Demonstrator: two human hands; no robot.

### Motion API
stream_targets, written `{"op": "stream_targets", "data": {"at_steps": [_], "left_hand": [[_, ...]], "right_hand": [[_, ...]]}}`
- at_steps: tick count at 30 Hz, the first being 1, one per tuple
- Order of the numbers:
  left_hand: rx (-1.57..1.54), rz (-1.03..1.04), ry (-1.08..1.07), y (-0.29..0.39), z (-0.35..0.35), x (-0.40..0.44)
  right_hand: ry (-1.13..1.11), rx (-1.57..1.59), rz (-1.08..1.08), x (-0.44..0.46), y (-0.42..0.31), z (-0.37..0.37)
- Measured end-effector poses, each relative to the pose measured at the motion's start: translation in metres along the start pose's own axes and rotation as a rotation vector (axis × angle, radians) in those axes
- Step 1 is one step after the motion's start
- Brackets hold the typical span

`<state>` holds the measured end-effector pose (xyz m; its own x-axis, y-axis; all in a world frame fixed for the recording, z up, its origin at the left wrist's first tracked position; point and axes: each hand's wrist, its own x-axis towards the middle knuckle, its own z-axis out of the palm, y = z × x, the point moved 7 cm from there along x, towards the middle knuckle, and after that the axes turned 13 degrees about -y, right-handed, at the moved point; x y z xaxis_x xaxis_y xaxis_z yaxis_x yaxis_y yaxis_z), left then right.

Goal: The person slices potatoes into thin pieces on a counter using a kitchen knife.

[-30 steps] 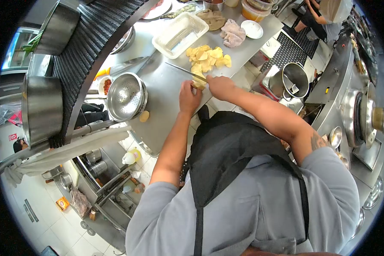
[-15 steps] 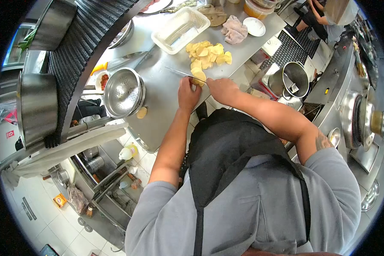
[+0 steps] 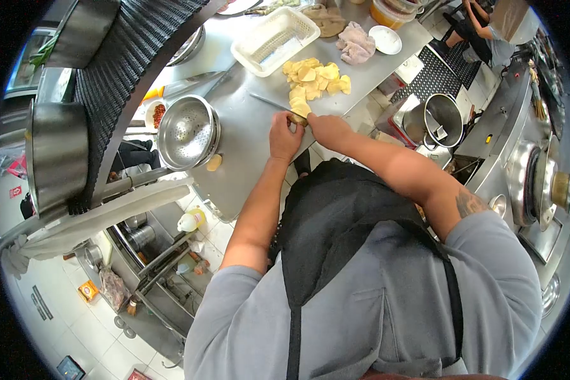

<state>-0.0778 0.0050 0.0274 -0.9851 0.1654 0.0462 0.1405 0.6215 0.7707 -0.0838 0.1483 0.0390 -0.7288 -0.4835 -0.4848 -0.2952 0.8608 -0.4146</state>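
My left hand (image 3: 286,136) is closed on a small piece of potato (image 3: 297,119) at the steel table (image 3: 234,120). The knife (image 3: 269,102) is gripped in my right hand (image 3: 329,132), its blade pointing left across the potato. Just beyond the blade, thin yellow slices (image 3: 313,78) lie in a loose pile. Behind them stands a white plastic basket (image 3: 275,43). A steel colander (image 3: 187,132) sits at the left, with one round slice (image 3: 215,163) beside it.
A crumpled cloth (image 3: 355,43) and a white dish (image 3: 385,40) lie at the table's far right. A large pot (image 3: 442,120) stands beyond the right edge. Another person (image 3: 481,31) is at the upper right. A ridged shelf (image 3: 123,76) rises at the left.
The view has shifted slightly. The knife blade has shifted a little at the potato piece, and both hands remain close together around it.
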Motion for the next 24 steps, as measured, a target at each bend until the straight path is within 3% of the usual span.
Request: {"op": "stream_targets", "data": {"at_steps": [8, 24], "left_hand": [[-0.006, -0.022, 0.001, 0.003, -0.001, -0.001], [0.042, -0.010, 0.013, 0.004, -0.001, -0.001]], "right_hand": [[-0.012, -0.091, 0.026, -0.025, -0.017, -0.042], [-0.110, -0.096, 0.067, -0.034, -0.021, -0.037]]}}
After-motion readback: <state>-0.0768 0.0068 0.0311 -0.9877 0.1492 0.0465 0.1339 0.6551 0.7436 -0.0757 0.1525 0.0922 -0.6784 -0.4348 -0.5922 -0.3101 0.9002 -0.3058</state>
